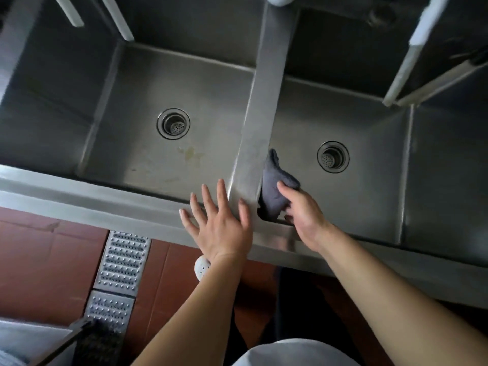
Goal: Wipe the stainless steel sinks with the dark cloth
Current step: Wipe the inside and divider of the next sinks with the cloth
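Two stainless steel sink basins lie side by side, the left sink (pixel 148 83) and the right sink (pixel 369 133), split by a steel divider (pixel 260 120). A dark grey cloth (pixel 277 183) is bunched against the right basin's left wall, near the front corner. My right hand (pixel 301 210) holds the cloth there, with fingers and thumb curled round it. My left hand (pixel 219 220) rests flat on the front rim where the divider meets it, fingers spread and straight. A yellowish stain (pixel 191 153) marks the left basin's floor.
Each basin has a round drain strainer, the left drain (pixel 173 123) and the right drain (pixel 333 156). White-edged panels (pixel 412 59) hang over the basins at the back. Below the rim are red floor tiles and a perforated metal floor grate (pixel 121 262).
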